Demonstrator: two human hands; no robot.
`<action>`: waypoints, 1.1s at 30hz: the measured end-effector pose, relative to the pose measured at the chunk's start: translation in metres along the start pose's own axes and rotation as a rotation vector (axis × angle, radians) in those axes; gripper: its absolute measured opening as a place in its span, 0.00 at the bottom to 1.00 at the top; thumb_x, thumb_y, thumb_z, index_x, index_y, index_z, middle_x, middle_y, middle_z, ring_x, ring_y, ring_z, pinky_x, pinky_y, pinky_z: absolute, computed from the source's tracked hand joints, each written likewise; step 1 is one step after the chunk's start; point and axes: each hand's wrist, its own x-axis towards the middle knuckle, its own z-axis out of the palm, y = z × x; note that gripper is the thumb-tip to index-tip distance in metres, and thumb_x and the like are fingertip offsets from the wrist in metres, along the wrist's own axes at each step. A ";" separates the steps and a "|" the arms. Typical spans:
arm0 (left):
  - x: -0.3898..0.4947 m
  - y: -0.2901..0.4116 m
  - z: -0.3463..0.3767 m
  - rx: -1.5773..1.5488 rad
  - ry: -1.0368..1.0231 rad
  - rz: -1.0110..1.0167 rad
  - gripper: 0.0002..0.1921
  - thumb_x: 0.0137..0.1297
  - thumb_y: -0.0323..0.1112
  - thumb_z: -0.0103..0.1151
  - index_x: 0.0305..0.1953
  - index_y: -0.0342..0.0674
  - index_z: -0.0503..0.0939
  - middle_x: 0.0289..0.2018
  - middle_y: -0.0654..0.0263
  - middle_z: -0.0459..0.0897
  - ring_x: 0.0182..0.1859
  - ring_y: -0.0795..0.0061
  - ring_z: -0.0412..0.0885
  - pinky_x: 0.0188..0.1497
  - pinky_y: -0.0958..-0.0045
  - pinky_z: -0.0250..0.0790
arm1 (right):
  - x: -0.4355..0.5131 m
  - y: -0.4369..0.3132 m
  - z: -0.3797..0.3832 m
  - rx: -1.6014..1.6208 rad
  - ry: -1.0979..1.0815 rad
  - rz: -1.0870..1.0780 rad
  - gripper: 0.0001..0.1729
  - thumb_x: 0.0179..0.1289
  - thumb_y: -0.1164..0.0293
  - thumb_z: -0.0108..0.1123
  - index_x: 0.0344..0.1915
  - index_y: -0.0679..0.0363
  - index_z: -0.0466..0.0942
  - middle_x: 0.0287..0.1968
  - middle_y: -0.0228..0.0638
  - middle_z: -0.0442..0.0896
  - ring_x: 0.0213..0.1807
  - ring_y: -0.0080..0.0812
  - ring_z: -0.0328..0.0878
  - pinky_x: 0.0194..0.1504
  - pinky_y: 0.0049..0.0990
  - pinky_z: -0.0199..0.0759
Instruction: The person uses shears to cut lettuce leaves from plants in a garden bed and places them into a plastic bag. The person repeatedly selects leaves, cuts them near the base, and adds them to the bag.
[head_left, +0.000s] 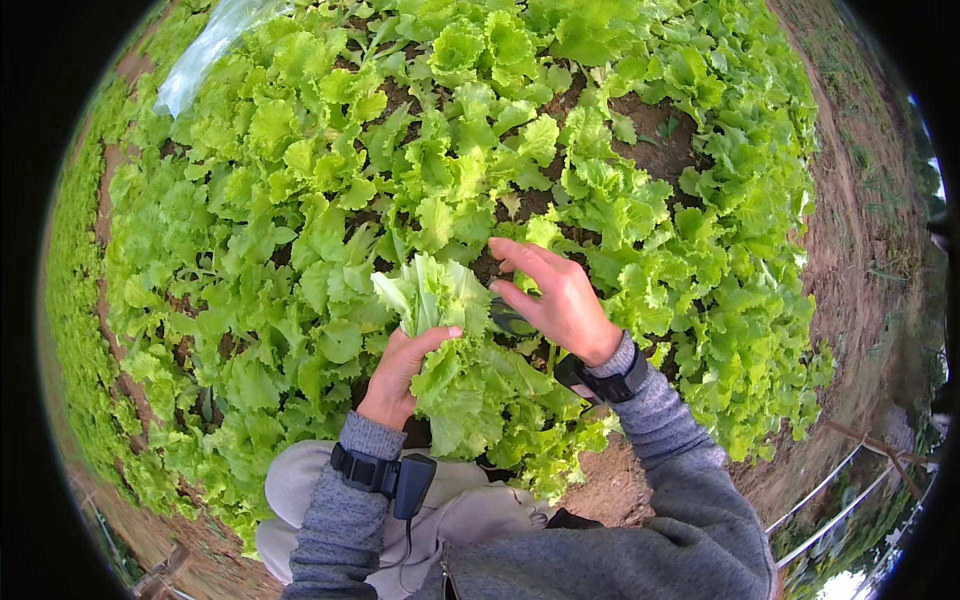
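Note:
My left hand (397, 371) grips a bunch of cut lettuce (469, 390), with the thumb across its front. Pale stem ends point away from me, and the frilly leaves hang down over my knees. To the right of the bunch, my right hand (559, 300) hovers above the plants with thumb and forefinger apart. A dark looped object (511, 319), perhaps scissor handles, shows just below its thumb. Leaves and the hand cover part of it, so I cannot tell whether the hidden fingers hold it.
Dense lettuce plants (262, 187) surround my hands, with bare soil (660, 139) in gaps. A clear plastic bag (199, 64) lies on leaves at the far left. A dirt path (862, 247) runs along the right, near poles (877, 442) at the lower right.

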 end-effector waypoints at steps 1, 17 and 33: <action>0.000 0.003 0.000 0.040 0.061 -0.035 0.22 0.53 0.31 0.66 0.51 0.38 0.74 0.39 0.69 0.80 0.40 0.78 0.80 0.42 0.74 0.74 | 0.002 0.020 -0.017 -0.202 0.174 0.066 0.25 0.52 0.72 0.70 0.51 0.64 0.76 0.44 0.44 0.83 0.44 0.40 0.81 0.45 0.33 0.75; 0.001 0.004 -0.001 -0.022 0.093 0.003 0.24 0.54 0.29 0.65 0.53 0.38 0.72 0.39 0.69 0.79 0.38 0.77 0.80 0.38 0.74 0.75 | -0.078 0.121 0.002 -0.440 0.523 0.423 0.16 0.60 0.77 0.57 0.49 0.61 0.73 0.42 0.45 0.78 0.38 0.49 0.78 0.38 0.38 0.74; 0.005 -0.008 -0.019 0.181 -0.004 0.068 0.16 0.74 0.38 0.42 0.54 0.35 0.74 0.46 0.60 0.77 0.49 0.71 0.77 0.55 0.69 0.70 | -0.035 0.174 -0.012 -0.300 0.467 0.668 0.19 0.56 0.64 0.65 0.37 0.70 0.72 0.32 0.57 0.80 0.35 0.54 0.79 0.37 0.43 0.72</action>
